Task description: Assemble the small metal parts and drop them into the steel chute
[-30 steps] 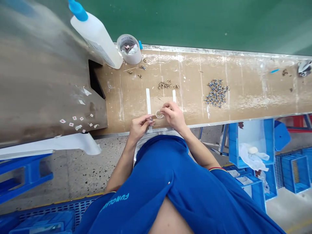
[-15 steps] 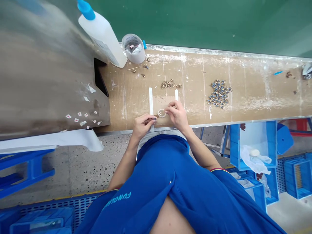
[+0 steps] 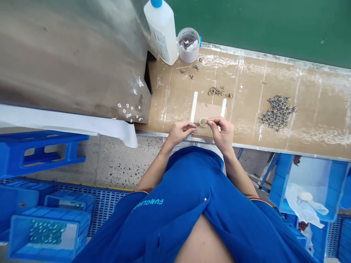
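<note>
My left hand (image 3: 181,133) is closed in a pinch at the near edge of the cardboard-covered bench (image 3: 241,128). A small brownish piece shows at its fingertips, too small to name. Facing it, my right hand (image 3: 223,133) pinches a thin pale stick (image 3: 207,122), its tip pointing left. Between the hands is a small round dish (image 3: 203,120) with a whitish rim, partly behind the stick and fingers. Beneath lies a cardboard square (image 3: 208,110) between two white strips. Just beyond it sits a small cluster of gold-coloured metal pieces (image 3: 216,90).
A larger pile of blue-and-gold pieces (image 3: 278,112) lies to the right. A white bottle (image 3: 162,33) and a tape-roll cup (image 3: 188,54) with scraps stand at the back left. Left is a metal surface (image 3: 109,65) with small white bits. Blue crates (image 3: 282,182) stand below the bench.
The camera view has swung left, so the bench things appear further right. Both hands stay close together around the dish; the thin stick in my right hand now shows more plainly.
</note>
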### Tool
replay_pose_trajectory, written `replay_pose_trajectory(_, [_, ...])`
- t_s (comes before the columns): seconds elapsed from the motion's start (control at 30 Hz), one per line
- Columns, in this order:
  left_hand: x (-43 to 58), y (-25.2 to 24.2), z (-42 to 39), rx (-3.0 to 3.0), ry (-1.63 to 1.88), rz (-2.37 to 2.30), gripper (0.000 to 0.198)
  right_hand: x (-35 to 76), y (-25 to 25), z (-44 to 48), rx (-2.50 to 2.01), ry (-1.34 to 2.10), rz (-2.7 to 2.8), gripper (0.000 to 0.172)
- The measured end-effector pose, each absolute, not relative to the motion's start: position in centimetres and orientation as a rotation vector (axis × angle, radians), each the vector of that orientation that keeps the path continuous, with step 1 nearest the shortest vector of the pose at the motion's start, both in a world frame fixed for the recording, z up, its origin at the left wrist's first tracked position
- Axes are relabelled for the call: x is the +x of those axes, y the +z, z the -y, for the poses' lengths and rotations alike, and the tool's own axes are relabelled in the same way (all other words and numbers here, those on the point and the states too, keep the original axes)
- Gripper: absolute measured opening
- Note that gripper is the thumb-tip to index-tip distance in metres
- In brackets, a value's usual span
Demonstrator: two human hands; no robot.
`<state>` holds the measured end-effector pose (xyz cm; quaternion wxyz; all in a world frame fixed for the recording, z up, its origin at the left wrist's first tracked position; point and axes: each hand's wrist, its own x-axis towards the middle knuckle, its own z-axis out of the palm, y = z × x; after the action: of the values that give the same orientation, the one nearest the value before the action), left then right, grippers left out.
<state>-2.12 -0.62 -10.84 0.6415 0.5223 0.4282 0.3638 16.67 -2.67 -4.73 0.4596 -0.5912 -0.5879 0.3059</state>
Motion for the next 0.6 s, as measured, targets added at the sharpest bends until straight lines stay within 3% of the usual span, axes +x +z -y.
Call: replay_pose_trajectory(0.6, [-2.0, -10.2, 0.8, 1.249, 0.801, -0.969, 0.023, 16.0, -6.1, 3.1, -1.48, 0.753, 1.514, 0.024])
